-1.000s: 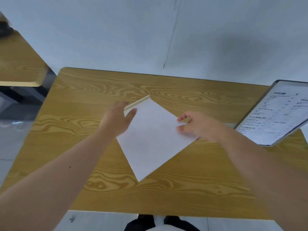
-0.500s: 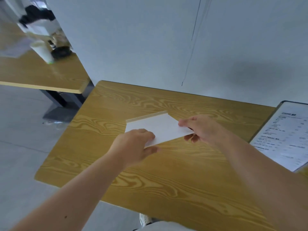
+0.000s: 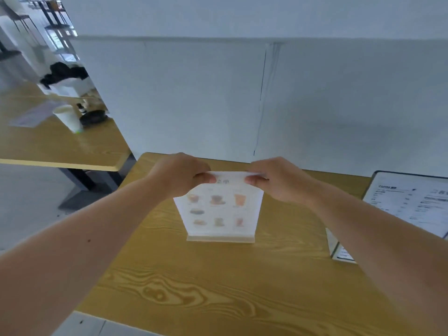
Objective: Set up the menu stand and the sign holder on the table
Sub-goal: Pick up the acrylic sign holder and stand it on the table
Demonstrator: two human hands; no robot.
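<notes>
A white menu card with small food and drink pictures stands upright in a pale wooden base, the menu stand [image 3: 219, 214], near the middle of the wooden table [image 3: 218, 292]. My left hand [image 3: 180, 177] pinches its top left corner. My right hand [image 3: 278, 180] pinches its top right corner. The base rests on the table. At the right edge a dark-framed sign holder [image 3: 412, 202] with a printed list leans upright; my right forearm partly covers its foot.
A grey partition wall [image 3: 242, 98] runs right behind the table. To the left stands a second wooden table [image 3: 60, 146] with a paper cup [image 3: 68, 118], a dark bowl and bags. Floor lies between the two tables.
The card lay flat on the table with its blank side up. Both hands lifted and turned it, and it now stands upright on its base with the printed side towards me.
</notes>
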